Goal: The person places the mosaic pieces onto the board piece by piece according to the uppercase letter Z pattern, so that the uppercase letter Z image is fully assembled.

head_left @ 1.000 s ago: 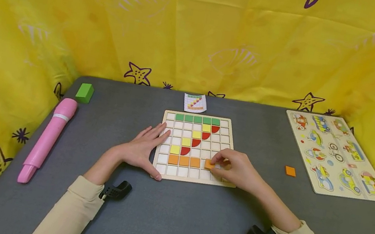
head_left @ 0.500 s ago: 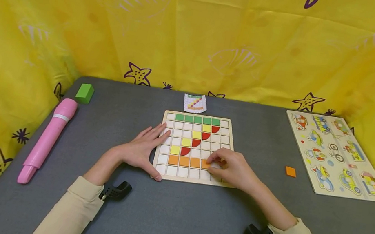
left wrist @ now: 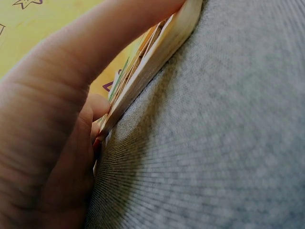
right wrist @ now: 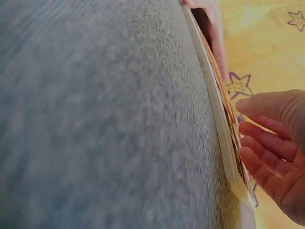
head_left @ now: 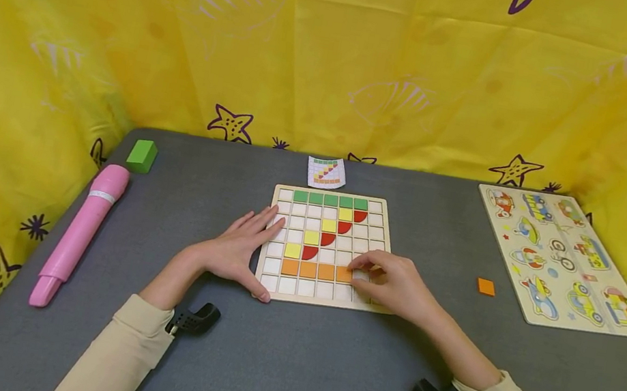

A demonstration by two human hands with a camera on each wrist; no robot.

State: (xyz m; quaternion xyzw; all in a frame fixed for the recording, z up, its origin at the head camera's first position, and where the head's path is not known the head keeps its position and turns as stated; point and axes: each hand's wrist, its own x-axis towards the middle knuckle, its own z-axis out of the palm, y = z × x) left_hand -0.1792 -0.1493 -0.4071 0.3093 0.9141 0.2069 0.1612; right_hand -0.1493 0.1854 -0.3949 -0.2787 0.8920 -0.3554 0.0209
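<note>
On the dark table lies a wooden grid board with green, yellow, red and orange pieces set in its cells. My left hand rests spread on the board's left edge, thumb at the front corner; the left wrist view shows the thumb on the rim. My right hand is at the right end of the orange row, fingertips by the last orange square tile, which lies in its cell. In the right wrist view the thumb and fingers are apart, with no piece visible between them.
A small pattern card lies behind the board. One loose orange tile sits to the right, near a vehicle picture puzzle. At the left are a pink microphone-shaped toy and a green block. Yellow cloth surrounds the table.
My right hand has set the orange tile into the cell beside the other orange ones, and its fingers have drawn slightly right off it. My left hand has stayed still.
</note>
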